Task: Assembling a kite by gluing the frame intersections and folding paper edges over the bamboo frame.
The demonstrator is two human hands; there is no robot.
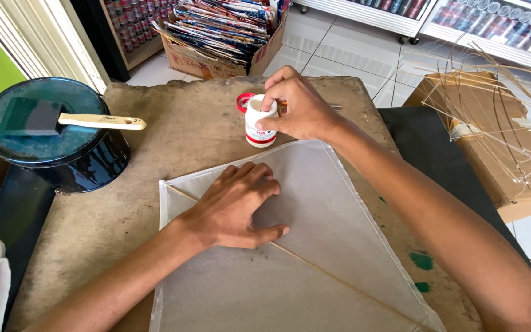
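A translucent white paper kite (314, 246) with thin wooden sticks lies flat on the worn brown table (173, 132). My left hand (235, 206) presses palm down on the paper near its upper left corner, fingers spread over a stick. My right hand (296, 107) reaches past the kite's top edge and grips the top of a small white glue jar with a red band (258, 126), which stands upright on the table. A red lid (242, 100) lies just behind the jar.
A dark teal round tin (56, 141) stands at the left with a foam brush (62, 118) across its lid. A cardboard box of magazines (222, 31) sits beyond the table. At the right, thin stick frames (499, 117) rest on a cardboard box.
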